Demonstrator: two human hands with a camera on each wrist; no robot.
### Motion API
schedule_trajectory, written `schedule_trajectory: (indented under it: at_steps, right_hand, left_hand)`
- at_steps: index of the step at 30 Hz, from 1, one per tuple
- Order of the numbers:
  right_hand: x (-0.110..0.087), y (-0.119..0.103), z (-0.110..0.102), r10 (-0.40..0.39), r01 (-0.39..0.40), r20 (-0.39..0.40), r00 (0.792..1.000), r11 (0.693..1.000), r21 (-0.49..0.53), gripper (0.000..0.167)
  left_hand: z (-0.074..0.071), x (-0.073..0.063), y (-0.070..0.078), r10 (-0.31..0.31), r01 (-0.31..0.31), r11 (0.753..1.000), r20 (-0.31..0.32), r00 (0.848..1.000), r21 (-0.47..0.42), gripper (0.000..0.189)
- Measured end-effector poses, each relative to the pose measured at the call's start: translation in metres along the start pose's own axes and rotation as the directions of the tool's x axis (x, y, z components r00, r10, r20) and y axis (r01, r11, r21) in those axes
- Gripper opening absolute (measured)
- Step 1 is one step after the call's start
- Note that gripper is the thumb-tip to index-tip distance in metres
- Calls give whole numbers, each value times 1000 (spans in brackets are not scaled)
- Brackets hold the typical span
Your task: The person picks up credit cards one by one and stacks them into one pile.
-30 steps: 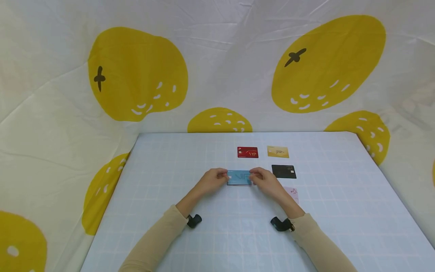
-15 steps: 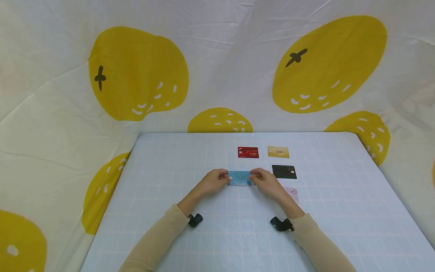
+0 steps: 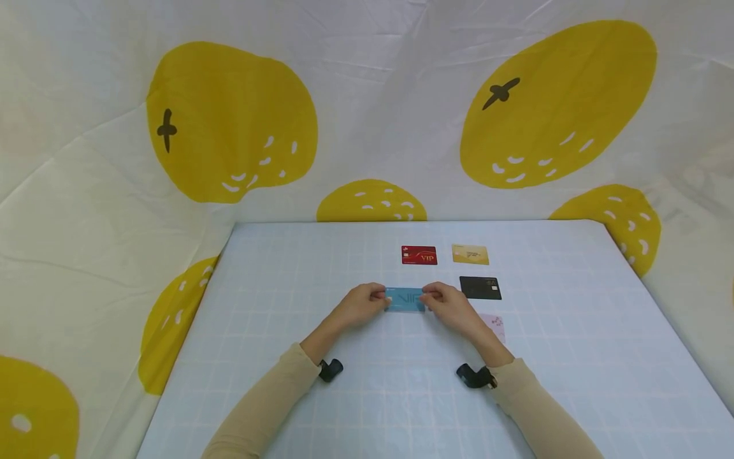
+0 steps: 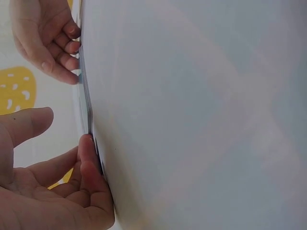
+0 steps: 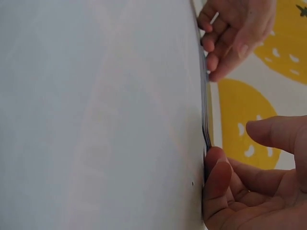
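Observation:
A blue card (image 3: 405, 299) with VIP lettering tops a small stack of cards lying flat on the table, its long side across the head view. My left hand (image 3: 360, 306) has its bent fingertips at the stack's left end. From the other side, my right hand (image 3: 453, 308) meets the right end in the same way. The wrist views show several thin card edges (image 4: 87, 103) between the two hands. Both thumbs, the left thumb (image 4: 36, 122) and the right thumb (image 5: 268, 130), stand raised off the stack.
Behind the stack lie a red VIP card (image 3: 419, 255) and a gold card (image 3: 470, 254). A black card (image 3: 480, 287) is just right of my right hand. Partly under my right wrist in view is a pink flowered card (image 3: 496, 326). A cloth with yellow fruit prints hangs behind the table.
Both hands stay at the stack's ends with hardly any movement. The dark edge that showed below the blue card one second ago is less visible now.

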State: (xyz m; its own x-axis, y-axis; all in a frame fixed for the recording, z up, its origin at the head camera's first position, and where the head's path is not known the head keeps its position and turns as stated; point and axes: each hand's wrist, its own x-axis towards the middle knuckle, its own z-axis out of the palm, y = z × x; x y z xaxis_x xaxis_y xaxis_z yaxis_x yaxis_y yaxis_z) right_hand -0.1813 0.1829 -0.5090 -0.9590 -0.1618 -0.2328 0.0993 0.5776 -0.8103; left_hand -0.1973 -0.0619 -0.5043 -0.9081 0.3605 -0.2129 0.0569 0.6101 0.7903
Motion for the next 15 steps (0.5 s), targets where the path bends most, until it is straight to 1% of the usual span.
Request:
schedule_trajectory:
  at_steps: [15]
  right_hand:
    - [-3,-5,-1,18,-18,11,1000,1000,-6,38]
  left_hand:
    - [-2,-4,2,-15,15,1000,0,1000,-13,47]
